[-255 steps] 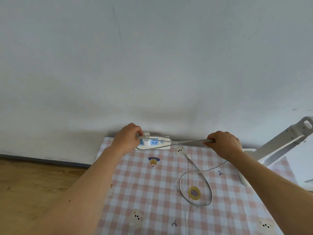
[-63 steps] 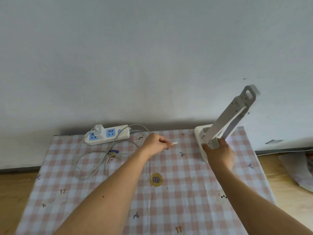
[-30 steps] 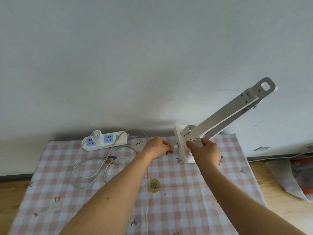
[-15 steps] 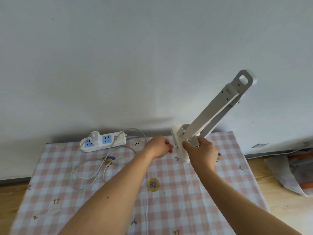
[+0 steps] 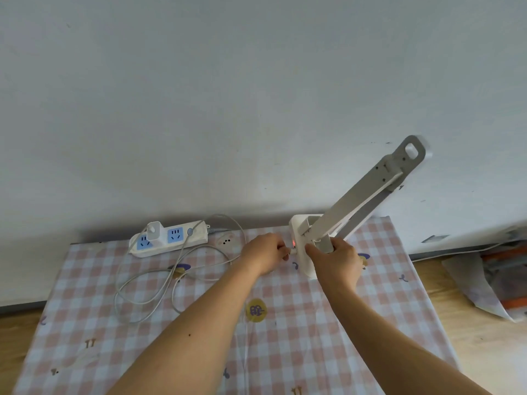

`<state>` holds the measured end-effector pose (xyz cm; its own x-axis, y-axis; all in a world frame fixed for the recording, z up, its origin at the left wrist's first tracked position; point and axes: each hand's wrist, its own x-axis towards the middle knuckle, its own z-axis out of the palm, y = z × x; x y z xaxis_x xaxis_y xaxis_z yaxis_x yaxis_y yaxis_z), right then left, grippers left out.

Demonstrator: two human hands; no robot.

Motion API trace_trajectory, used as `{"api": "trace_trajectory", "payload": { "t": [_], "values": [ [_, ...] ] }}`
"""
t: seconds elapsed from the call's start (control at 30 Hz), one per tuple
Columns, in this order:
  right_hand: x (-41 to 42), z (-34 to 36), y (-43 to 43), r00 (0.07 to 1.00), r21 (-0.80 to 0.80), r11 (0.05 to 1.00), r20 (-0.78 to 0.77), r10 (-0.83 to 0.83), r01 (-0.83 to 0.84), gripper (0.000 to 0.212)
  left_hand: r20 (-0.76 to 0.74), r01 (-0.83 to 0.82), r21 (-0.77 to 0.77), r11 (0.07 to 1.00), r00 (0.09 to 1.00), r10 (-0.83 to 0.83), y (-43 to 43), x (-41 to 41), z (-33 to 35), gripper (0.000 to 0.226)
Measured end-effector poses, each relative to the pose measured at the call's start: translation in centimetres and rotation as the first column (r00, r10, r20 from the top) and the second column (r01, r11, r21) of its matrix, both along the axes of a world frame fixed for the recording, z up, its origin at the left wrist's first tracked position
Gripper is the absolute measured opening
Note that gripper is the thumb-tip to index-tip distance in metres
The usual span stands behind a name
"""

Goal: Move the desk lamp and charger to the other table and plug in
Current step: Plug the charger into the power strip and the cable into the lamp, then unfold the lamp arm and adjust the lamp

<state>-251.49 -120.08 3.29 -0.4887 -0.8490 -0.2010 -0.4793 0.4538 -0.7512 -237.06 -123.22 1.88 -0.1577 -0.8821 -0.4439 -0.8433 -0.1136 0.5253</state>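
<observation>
A pink-and-white checked cloth with small cartoon prints point(image 5: 328, 337) covers the worktop, which stands against a plain pale grey wall point(image 5: 228, 95). A round yellow printed patch point(image 5: 255, 310) sits near the cloth's middle. On both sides of the worktop lies light wooden flooring point(image 5: 470, 352). At the far right, on the floor, a crumpled sheet of whitish paper or plastic point(image 5: 470, 283) lies over something orange point(image 5: 513, 305) that is too blurred to identify.

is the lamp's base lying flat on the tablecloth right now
No, the right hand holds the lamp tipped, so its base stands on edge on the tablecloth.
</observation>
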Motion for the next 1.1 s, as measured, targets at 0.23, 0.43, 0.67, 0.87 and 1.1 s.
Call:
{"api": "trace_trajectory", "payload": {
  "t": [0.23,0.43,0.67,0.87,1.1],
  "values": [
    [-0.1,-2.1,0.7,0.997,0.055,0.996,-0.015,-0.071,0.072,0.032,0.125,0.018,-0.033,0.999,0.992,-0.014,0.4,-0.7,-1.5,0.024],
    [0.3,-2.8,0.7,1.0,0.081,0.997,-0.028,-0.009,0.011,0.038,0.137,0.012,-0.076,0.997,0.991,-0.002,0.3,-0.6,-2.5,0.023],
    [0.4,-2.8,1.1,0.991,0.085,0.99,-0.071,0.116,-0.11,0.037,0.091,-0.026,-0.095,0.995,0.995,0.035,0.0,0.0,-2.8,0.019],
    [-0.7,-2.9,2.4,0.956,0.021,0.977,-0.205,0.212,-0.212,0.048,-0.049,0.047,-0.101,0.994,0.997,-0.052,-1.2,0.2,-2.2,0.082],
    [-1.6,-3.0,1.7,0.839,0.098,0.936,-0.421,0.346,-0.337,0.041,-0.131,0.087,-0.127,0.988,0.986,-0.104,-1.4,-0.5,-2.5,0.08]
  ]
}}
